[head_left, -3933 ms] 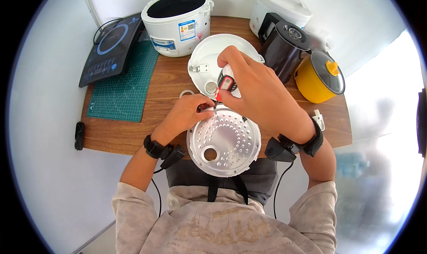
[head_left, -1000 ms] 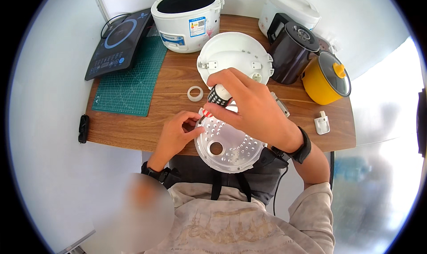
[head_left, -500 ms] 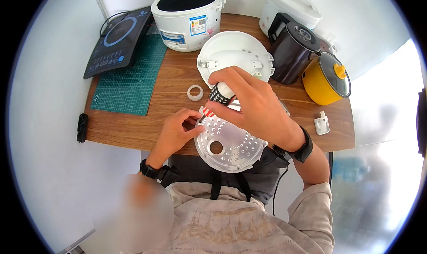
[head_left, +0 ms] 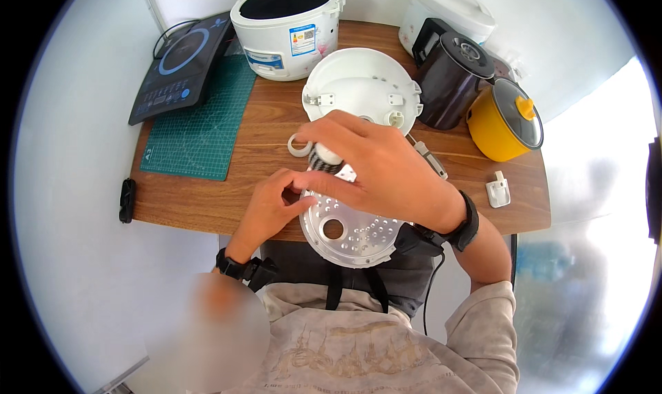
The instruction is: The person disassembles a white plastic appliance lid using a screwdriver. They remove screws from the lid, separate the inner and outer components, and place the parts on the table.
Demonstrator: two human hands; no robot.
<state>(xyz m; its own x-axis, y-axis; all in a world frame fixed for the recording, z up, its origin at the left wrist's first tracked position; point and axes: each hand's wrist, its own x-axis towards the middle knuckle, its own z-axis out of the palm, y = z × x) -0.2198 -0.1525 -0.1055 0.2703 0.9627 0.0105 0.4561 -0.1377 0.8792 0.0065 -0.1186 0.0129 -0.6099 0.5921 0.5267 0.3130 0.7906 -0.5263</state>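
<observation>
A round silvery metal plate (head_left: 369, 245), dotted with small bumps and with one larger round hole, rests tilted at the table's front edge. My right hand (head_left: 386, 173) is closed around a screwdriver (head_left: 327, 158) with a patterned black-and-white handle and a white end. Its tip is hidden behind my fingers, over the plate's upper left rim. At that same rim my left hand (head_left: 272, 199) is closed, thumb and fingers curled against the plate's edge. Beyond them lies a white round lid shell (head_left: 345, 76), inner side up.
A white roll of tape (head_left: 298, 145) lies close to my right fingers. Behind stand a white rice cooker body (head_left: 289, 45), a dark kettle (head_left: 452, 83) and a yellow pot (head_left: 493, 132). An induction cooker (head_left: 181, 66) rests on a green cutting mat (head_left: 189, 145). A small white part (head_left: 498, 190) is at right.
My right hand has shifted left and turned with the screwdriver, now covering its striped lower part. A grey part beyond my right wrist shows more. My left hand stays at the rim.
</observation>
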